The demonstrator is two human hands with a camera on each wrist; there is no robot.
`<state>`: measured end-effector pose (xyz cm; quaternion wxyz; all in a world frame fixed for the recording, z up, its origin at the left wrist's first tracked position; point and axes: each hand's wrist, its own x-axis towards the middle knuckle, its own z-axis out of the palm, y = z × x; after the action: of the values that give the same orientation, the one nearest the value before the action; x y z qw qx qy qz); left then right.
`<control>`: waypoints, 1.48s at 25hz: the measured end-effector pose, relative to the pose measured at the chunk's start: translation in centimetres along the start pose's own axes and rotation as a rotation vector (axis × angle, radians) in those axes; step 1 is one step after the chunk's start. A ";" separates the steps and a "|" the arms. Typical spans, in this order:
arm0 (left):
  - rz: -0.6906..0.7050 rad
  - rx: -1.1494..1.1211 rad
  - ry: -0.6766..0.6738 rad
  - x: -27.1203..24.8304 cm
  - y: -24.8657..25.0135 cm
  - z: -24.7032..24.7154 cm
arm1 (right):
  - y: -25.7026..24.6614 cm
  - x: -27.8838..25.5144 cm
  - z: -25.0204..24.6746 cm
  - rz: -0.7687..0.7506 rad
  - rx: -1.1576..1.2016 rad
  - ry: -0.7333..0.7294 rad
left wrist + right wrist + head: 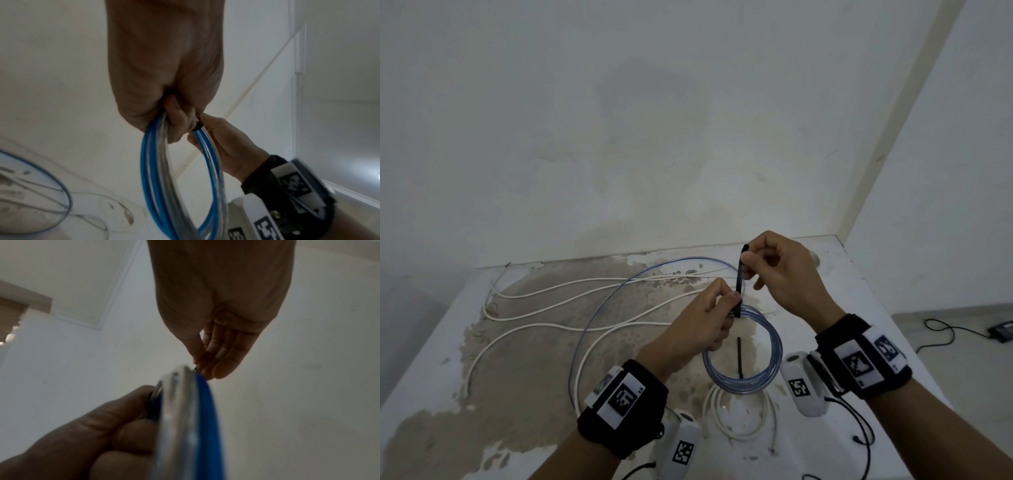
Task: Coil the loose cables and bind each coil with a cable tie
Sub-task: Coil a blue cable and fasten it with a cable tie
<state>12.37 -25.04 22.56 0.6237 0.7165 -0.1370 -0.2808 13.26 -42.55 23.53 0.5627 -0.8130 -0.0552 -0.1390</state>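
A blue and clear cable coil [774,346] hangs above the table, its loose tail [592,322] looping away to the left. My left hand [732,305] grips the top of the coil [156,170], where a black cable tie [739,277] wraps it. The tie's tail stands upward, pinched by my right hand [748,270]. In the left wrist view the tie's head [198,125] sits against the strands beside my left fingers [174,123]. The right wrist view shows my right fingertips [213,368] above the blurred coil [195,418].
A second black cable tie [739,356] lies on the stained white table [517,394], seen through the coil. A white coiled cable [739,414] rests near the front. A long loose white cable [568,308] snakes across the left. A dark device [1001,330] sits on the floor at right.
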 end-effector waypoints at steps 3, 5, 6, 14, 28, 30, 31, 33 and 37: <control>0.045 0.004 -0.009 -0.5 0.2 0.3 | 0.1 0.4 -0.6 0.055 0.094 0.001; 0.048 0.016 -0.007 -0.5 0.4 0.3 | 0.2 0.3 -0.5 0.074 0.123 0.004; 0.042 0.019 0.001 -0.4 0.4 0.4 | 0.3 0.3 -0.5 0.080 0.142 0.009; 0.005 0.036 0.081 0.6 0.3 0.6 | 0.4 -1.9 -0.3 0.128 0.157 -0.156; 0.109 0.138 0.110 0.9 -2.4 1.6 | 1.6 -2.8 1.1 0.246 0.203 -0.004; 0.121 0.196 0.117 0.6 -3.3 0.8 | 2.1 -3.1 2.0 0.287 0.208 -0.053; 0.118 0.234 0.122 0.3 -4.0 0.3 | 2.5 -3.3 2.5 0.311 0.196 -0.085; 0.101 0.304 0.132 -0.6 -5.7 -0.6 | 3.7 -4.0 3.7 0.364 0.192 -0.119; -0.065 0.294 0.276 -1.9 -12.0 -3.0 | 7.1 -6.3 5.8 0.600 0.229 -0.231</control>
<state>10.69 -19.37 11.54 0.5157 0.8357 -0.0663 -0.1769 9.88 -39.32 13.43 0.6562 -0.7349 0.1078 0.1327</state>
